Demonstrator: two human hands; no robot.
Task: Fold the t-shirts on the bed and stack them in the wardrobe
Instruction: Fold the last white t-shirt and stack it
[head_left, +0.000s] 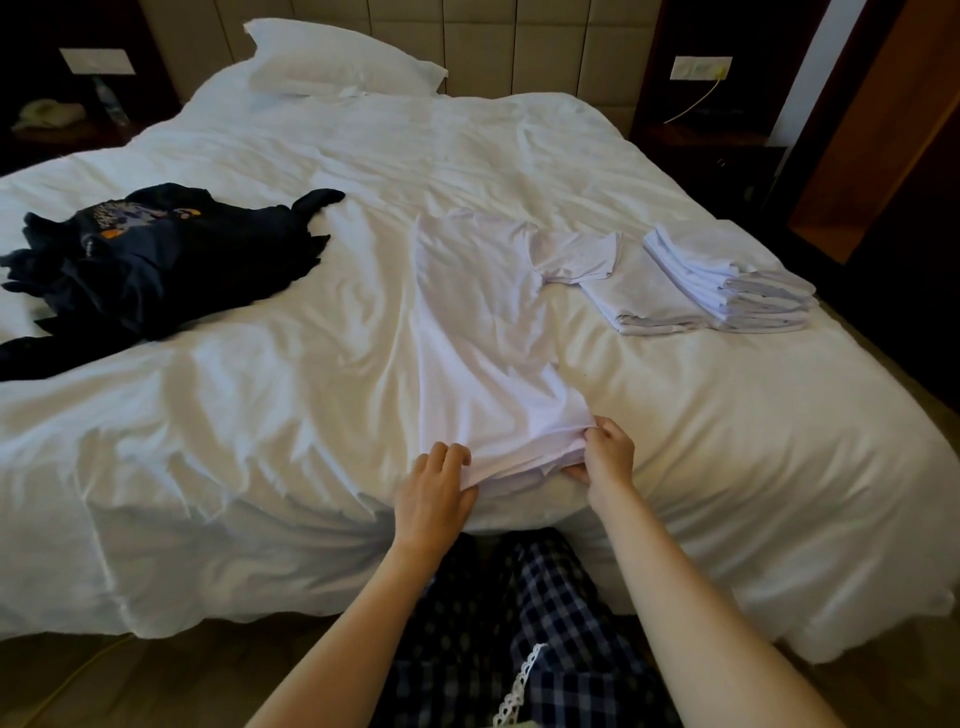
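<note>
Left hand and right hand are pinching the hem of the white t-shirt at the near edge of the bed; lifting both corners evenly should keep the fold square.

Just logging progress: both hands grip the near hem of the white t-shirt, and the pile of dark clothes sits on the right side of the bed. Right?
Not quite: the head view shows the pile of dark clothes on the left side of the bed. The left hand and right hand do grip the near hem of the white t-shirt.
</note>
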